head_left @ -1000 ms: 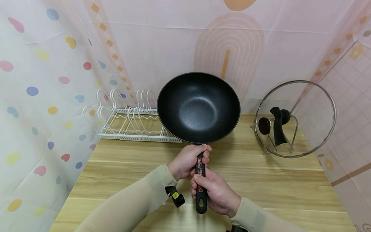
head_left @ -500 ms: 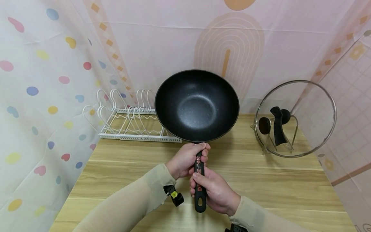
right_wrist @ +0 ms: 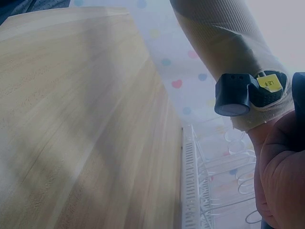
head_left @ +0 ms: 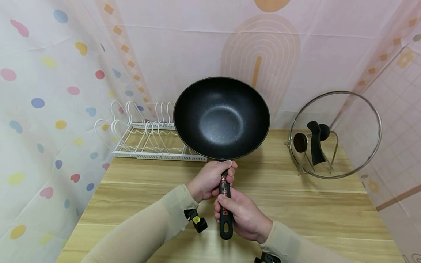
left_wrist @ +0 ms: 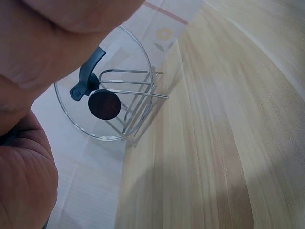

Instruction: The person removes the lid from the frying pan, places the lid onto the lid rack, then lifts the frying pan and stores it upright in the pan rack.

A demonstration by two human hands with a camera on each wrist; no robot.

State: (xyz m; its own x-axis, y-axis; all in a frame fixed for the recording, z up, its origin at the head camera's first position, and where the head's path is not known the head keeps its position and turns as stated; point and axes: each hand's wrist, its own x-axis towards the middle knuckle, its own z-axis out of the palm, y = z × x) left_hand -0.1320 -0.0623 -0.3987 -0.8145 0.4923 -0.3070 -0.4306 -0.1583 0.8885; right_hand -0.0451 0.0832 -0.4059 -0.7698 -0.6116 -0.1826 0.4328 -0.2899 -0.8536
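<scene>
A black wok point(head_left: 222, 120) is held up over the table, its dark inside facing me and its long handle point(head_left: 225, 204) pointing toward me. My left hand point(head_left: 212, 179) grips the handle close to the pan, thumb along the top. Lower down, my right hand point(head_left: 241, 214) wraps round the same handle, leaving the end with its hanging hole showing below. In the left wrist view, part of a hand point(left_wrist: 28, 176) fills the left side. The right wrist view shows the left sleeve point(right_wrist: 224, 38) with a strapped camera point(right_wrist: 233, 95).
A white wire dish rack point(head_left: 158, 156) stands at the back left, its right end partly behind the wok. At the back right, a glass lid point(head_left: 378, 128) with a black handle leans in a metal stand point(head_left: 334, 146). Patterned curtains hang behind the wooden table point(head_left: 296, 204).
Both hands have shifted the wok slightly left and away from me, a little higher in the head view. Their grip on the handle is the same. Rack and lid stay put.
</scene>
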